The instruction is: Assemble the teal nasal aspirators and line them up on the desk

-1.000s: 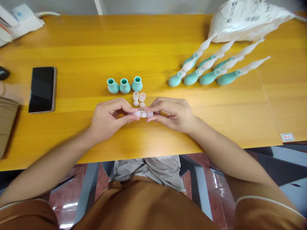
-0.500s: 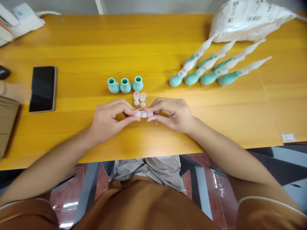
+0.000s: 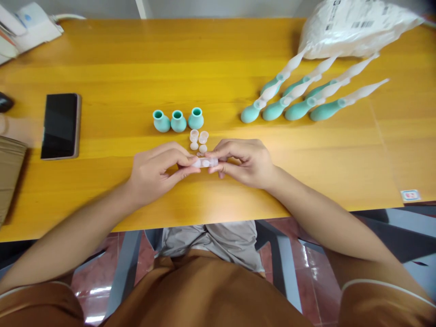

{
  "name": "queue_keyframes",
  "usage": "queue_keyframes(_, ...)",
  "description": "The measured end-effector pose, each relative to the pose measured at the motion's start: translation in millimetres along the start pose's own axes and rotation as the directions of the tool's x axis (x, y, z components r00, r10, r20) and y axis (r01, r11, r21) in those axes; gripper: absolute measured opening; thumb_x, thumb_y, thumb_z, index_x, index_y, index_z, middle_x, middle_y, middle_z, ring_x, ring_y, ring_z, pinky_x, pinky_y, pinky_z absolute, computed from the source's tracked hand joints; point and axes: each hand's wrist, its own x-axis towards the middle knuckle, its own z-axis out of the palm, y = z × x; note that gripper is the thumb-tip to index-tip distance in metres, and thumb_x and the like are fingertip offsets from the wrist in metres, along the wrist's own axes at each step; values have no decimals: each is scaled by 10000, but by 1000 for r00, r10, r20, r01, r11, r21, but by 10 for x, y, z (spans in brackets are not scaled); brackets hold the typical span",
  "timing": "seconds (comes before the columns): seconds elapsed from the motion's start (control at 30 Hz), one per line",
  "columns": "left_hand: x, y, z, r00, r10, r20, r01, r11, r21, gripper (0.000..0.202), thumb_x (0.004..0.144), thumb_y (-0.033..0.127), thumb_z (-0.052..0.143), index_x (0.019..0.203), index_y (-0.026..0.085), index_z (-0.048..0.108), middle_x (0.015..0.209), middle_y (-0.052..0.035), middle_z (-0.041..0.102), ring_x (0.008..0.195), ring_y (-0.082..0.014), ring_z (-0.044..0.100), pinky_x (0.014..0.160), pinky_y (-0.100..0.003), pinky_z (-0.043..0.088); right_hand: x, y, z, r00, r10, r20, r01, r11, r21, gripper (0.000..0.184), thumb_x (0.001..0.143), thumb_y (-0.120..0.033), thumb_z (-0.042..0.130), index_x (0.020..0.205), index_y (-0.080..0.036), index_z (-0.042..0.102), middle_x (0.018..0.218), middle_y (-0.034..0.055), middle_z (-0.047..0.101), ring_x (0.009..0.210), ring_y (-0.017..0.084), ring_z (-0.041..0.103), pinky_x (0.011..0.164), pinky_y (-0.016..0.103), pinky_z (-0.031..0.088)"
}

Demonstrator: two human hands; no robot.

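Note:
My left hand (image 3: pixel 153 170) and my right hand (image 3: pixel 247 162) meet over the yellow wooden table (image 3: pixel 136 68), both pinching a small translucent white plastic piece (image 3: pixel 205 162) between fingertips. Just beyond it lie a few small translucent caps (image 3: pixel 198 140). Behind those stand three teal rubber bulbs (image 3: pixel 177 121) in a row. To the right lie several teal bulbs fitted with long white twisted tips (image 3: pixel 308 96).
A black phone (image 3: pixel 60 126) lies at the left. A white plastic bag (image 3: pixel 350 27) sits at the back right. White items (image 3: pixel 23 27) rest at the back left corner. A small sticker (image 3: pixel 409 195) is near the front right edge. My lap shows below the table edge.
My left fingers have shifted slightly along the white piece; both hands stay in place.

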Motion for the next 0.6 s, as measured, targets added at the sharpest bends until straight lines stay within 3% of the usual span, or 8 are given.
queue_keyframes(0.4, 19, 34, -14, 999, 43, 16, -44, 998, 35, 135, 1144, 207, 906, 1102, 260, 788, 1078, -13, 915, 920, -173, 893, 769, -294, 714, -7, -3, 15, 996, 90, -10, -89, 991, 96, 172, 1101, -328, 971, 1195, -201, 905, 1055, 40, 932, 657, 113, 832, 685, 233, 690)
queue_keyframes(0.6, 18, 15, -15, 994, 111, -19, -110, 992, 69, 130, 1143, 238, 920, 1146, 267, 793, 1100, -11, 921, 914, -164, 888, 768, -288, 729, 1, -10, 28, 992, 123, -19, -119, 980, 161, 192, 1079, -349, 995, 1171, -203, 912, 1036, 40, 935, 656, 124, 839, 679, 244, 697)
